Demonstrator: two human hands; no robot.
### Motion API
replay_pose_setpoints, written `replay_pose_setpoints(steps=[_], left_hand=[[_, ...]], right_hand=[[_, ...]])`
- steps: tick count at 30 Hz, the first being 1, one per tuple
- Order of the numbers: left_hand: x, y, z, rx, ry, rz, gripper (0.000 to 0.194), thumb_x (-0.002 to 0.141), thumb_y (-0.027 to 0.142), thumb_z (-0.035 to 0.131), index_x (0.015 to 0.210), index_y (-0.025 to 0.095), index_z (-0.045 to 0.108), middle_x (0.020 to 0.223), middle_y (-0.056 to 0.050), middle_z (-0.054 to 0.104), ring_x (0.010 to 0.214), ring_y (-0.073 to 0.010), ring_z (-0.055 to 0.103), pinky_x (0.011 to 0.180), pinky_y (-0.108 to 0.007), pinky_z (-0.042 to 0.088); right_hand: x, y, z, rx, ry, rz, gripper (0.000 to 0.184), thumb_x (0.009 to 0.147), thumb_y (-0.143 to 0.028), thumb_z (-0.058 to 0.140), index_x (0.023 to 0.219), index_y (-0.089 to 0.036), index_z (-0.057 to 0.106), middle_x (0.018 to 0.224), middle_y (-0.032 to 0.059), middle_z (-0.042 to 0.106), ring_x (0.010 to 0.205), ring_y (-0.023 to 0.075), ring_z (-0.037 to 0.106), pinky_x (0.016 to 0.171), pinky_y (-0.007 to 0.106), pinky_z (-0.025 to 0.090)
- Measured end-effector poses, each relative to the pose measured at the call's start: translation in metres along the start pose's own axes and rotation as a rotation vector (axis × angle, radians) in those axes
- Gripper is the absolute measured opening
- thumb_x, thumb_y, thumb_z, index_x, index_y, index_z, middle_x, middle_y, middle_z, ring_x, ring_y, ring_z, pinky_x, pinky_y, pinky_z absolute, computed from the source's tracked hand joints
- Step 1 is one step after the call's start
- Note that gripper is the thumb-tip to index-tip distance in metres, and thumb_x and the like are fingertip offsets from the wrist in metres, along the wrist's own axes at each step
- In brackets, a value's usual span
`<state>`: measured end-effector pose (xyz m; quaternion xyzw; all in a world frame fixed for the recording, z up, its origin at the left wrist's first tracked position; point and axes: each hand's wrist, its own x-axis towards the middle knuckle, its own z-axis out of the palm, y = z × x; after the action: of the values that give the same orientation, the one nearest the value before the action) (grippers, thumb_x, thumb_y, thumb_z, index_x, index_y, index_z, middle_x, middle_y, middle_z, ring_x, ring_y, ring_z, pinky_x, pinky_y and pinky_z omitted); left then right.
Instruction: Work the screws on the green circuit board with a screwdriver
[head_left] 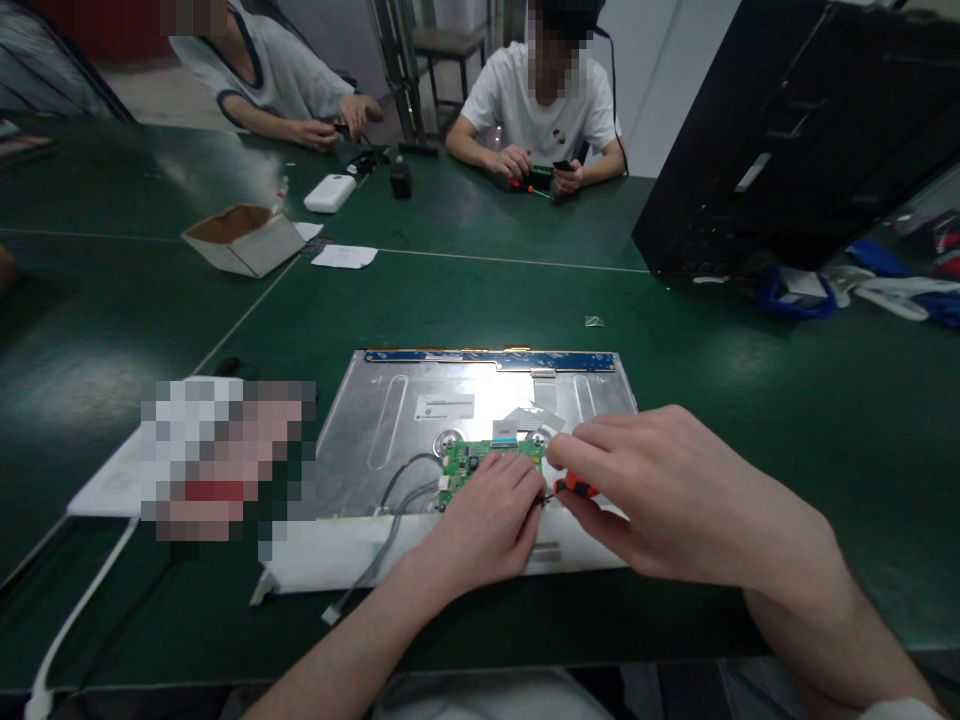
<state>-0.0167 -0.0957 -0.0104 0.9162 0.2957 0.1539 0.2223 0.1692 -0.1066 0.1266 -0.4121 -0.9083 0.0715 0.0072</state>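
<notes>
A silver LCD panel lies back side up on the table in front of me. Near its front edge sits a green circuit board, joined to a ribbon cable at its top and grey wires on its left. My left hand presses on the board with its fingers together and curled, covering much of it. Between the thumb and fingers of my right hand is an orange and black screwdriver. Its shaft points left to the board's right edge, beside my left fingertips; the tip is hidden.
A large black monitor-like panel stands tilted at the right. Across the table, two people handle small parts. An open box, a white power bank-like block and paper lie at the back left. A white cable runs along the left.
</notes>
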Motion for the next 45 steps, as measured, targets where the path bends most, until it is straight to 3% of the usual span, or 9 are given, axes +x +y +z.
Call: replay_pose_setpoints(steps=[8,13,19,25,32,35,41,43,45], left_hand=[[0.0003,-0.0004,-0.0009,-0.01,-0.017,0.005,0.021,0.084,0.016,0.045,0.103,0.018,0.054,0.107,-0.012,0.061,0.106,-0.0294,0.055,0.093,-0.047,0.042],[0.001,0.0004,-0.0015,-0.004,-0.016,-0.007,0.018,0.086,0.016,0.044,0.102,0.016,0.053,0.109,-0.014,0.06,0.108,-0.0305,0.054,0.093,-0.048,0.042],[0.0008,0.0003,-0.0016,-0.021,-0.013,-0.007,0.021,0.084,0.015,0.045,0.103,0.018,0.054,0.106,-0.011,0.061,0.105,-0.0292,0.055,0.093,-0.047,0.042],[0.0008,-0.0001,-0.0014,-0.004,-0.022,-0.004,0.018,0.087,0.017,0.043,0.102,0.016,0.054,0.109,-0.014,0.06,0.107,-0.0307,0.054,0.094,-0.048,0.041],[0.0006,0.0005,-0.0018,-0.021,-0.026,-0.008,0.02,0.087,0.016,0.044,0.104,0.016,0.054,0.105,-0.013,0.062,0.105,-0.0298,0.055,0.092,-0.047,0.042],[0.0007,0.0003,-0.0019,-0.019,-0.012,-0.005,0.02,0.088,0.017,0.043,0.105,0.016,0.053,0.108,-0.013,0.061,0.107,-0.0302,0.054,0.093,-0.048,0.042],[0.0004,-0.0003,-0.0009,-0.006,-0.021,-0.008,0.019,0.086,0.016,0.045,0.102,0.017,0.054,0.106,-0.012,0.062,0.105,-0.0296,0.056,0.093,-0.048,0.042],[0.0007,0.0002,-0.0014,0.003,-0.03,-0.016,0.017,0.087,0.017,0.044,0.1,0.016,0.055,0.105,-0.013,0.062,0.104,-0.0298,0.056,0.093,-0.048,0.042],[0.001,0.0007,-0.0018,0.006,-0.03,-0.014,0.015,0.088,0.017,0.043,0.098,0.016,0.054,0.107,-0.013,0.061,0.106,-0.0299,0.055,0.094,-0.048,0.041]], right_hand=[[-0.0008,0.0002,0.0013,-0.017,-0.017,0.037,0.012,0.094,-0.034,0.047,0.089,-0.023,0.047,0.069,-0.0017,0.059,0.058,0.016,0.051,0.052,0.03,0.02],[-0.0012,-0.0005,0.0,0.027,0.007,0.001,0.01,0.085,-0.02,0.053,0.093,-0.021,0.046,0.079,-0.0005,0.06,0.062,0.0154,0.05,0.052,0.03,0.021],[-0.0014,0.0009,0.0017,0.016,-0.002,0.029,0.008,0.093,-0.031,0.047,0.091,-0.024,0.046,0.073,-0.0023,0.059,0.062,0.0157,0.051,0.053,0.03,0.02],[-0.0022,-0.0003,-0.0007,0.041,-0.013,0.012,0.01,0.086,-0.022,0.052,0.094,-0.022,0.047,0.08,-0.0007,0.061,0.064,0.0155,0.05,0.053,0.029,0.021],[-0.0023,-0.0009,-0.0017,0.028,-0.019,0.041,0.004,0.091,-0.025,0.049,0.093,-0.022,0.05,0.074,-0.0004,0.062,0.062,0.0149,0.052,0.053,0.029,0.02],[-0.0021,-0.0015,-0.0023,0.052,-0.015,0.023,0.012,0.085,-0.021,0.053,0.097,-0.021,0.049,0.08,0.0003,0.063,0.063,0.0151,0.052,0.052,0.029,0.02],[-0.0018,-0.0003,-0.0009,0.021,-0.033,0.045,0.006,0.093,-0.027,0.046,0.091,-0.022,0.048,0.074,-0.0006,0.062,0.063,0.0154,0.054,0.052,0.03,0.019],[-0.0015,-0.0001,-0.0015,0.024,-0.027,0.036,0.002,0.09,-0.022,0.047,0.093,-0.022,0.048,0.076,-0.0003,0.062,0.063,0.0154,0.053,0.052,0.03,0.019],[-0.0015,-0.0005,-0.0027,0.047,-0.019,0.016,0.013,0.084,-0.019,0.051,0.096,-0.021,0.048,0.081,0.0004,0.062,0.063,0.0154,0.052,0.052,0.03,0.02]])
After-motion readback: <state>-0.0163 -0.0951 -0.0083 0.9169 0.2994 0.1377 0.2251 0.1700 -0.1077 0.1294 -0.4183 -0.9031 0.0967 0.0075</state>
